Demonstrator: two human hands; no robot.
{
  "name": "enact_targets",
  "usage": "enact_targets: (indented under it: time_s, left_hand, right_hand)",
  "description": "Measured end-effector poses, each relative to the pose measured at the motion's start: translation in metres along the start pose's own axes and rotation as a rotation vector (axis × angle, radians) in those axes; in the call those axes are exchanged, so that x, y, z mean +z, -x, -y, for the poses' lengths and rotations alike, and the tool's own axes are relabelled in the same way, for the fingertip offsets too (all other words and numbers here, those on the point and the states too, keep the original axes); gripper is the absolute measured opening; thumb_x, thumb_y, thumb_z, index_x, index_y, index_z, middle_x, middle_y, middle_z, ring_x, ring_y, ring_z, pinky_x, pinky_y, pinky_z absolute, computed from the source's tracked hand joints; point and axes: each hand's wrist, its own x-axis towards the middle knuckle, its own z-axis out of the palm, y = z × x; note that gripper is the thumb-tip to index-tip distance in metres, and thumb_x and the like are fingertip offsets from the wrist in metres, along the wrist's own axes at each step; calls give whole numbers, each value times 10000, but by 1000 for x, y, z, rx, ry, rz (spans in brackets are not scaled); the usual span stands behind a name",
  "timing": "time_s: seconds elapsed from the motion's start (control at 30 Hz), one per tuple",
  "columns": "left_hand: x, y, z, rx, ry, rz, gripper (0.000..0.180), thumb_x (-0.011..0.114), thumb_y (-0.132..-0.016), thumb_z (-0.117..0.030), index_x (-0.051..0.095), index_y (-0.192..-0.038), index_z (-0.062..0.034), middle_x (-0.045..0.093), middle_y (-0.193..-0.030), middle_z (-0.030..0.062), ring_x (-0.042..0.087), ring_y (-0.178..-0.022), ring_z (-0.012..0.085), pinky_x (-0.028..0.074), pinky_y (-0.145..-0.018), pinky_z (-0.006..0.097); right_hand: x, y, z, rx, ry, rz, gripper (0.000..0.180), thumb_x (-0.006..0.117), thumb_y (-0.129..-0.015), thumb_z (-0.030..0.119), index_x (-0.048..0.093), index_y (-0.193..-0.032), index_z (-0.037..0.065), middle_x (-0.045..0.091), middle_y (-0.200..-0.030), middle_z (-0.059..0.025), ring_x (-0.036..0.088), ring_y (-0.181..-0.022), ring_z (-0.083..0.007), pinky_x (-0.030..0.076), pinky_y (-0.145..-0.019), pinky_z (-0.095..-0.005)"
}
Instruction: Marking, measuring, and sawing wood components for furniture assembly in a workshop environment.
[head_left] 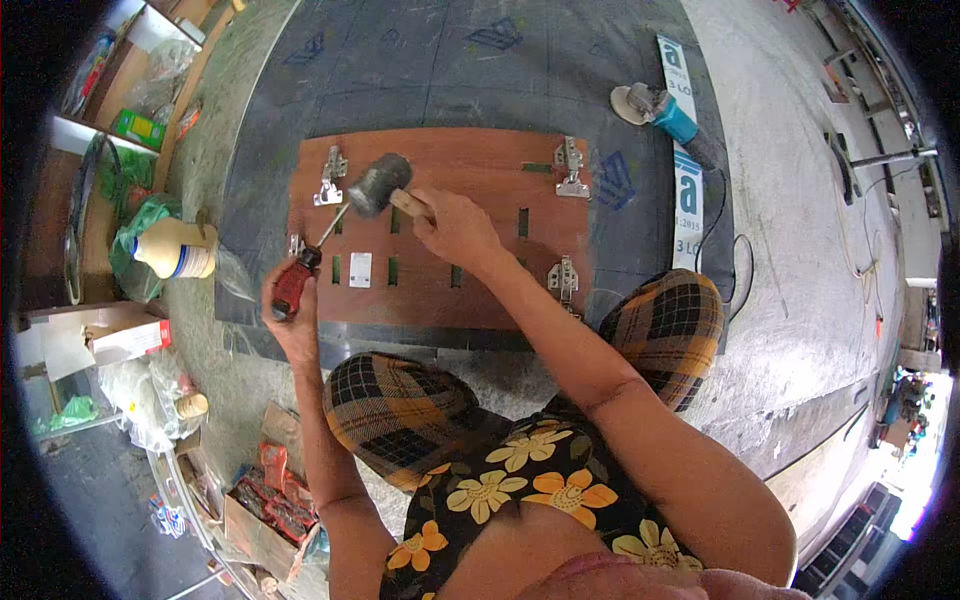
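Observation:
A brown wood-grain panel (480,220) with several dark slots lies flat on a dark sheet before my knees. My left hand (298,318) grips a screwdriver (292,286) by its red and black handle, the metal shaft slanting up over the panel's left side. In my right hand (455,232) is a mallet by its wooden handle; the dark mallet head (380,184) hangs close to the screwdriver's tip. Whether the two touch I cannot tell. Metal hinges sit near the panel's corners: upper left (330,178), upper right (571,168) and lower right (563,280). A small white label (360,270) lies on the panel.
A teal angle grinder (672,120) rests on the dark sheet (400,80) at the right, beside a printed white and blue strip (688,205). To the left stand a cream bottle (180,250) and shelves of bags. An open cardboard box (262,525) is at lower left.

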Motion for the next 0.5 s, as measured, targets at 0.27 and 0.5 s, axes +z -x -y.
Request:
enact_targets:
  time_s: [0.27,0.5]
  left_hand:
    - [46,24,46,-297,546,-184,334,672,-864,-39,574,-1179,10,604,-1102,113,609,-1034,222,502,-931,341]
    - [44,35,78,-500,544,-204,404,725,-862,-139,565,-1203,4,614,-1104,137,638,-980,247,528,-881,357]
  right_hand:
    - [37,16,-62,291,112,-353,387,586,-861,160,543,-1238,89,605,-1069,-189,617,-956,-412,510,-810,-513]
    - [49,25,-58,179,191,-425,383,597,-856,151,534,-1229,87,610,-1046,-174,616,-974,-403,524,-791,-503]
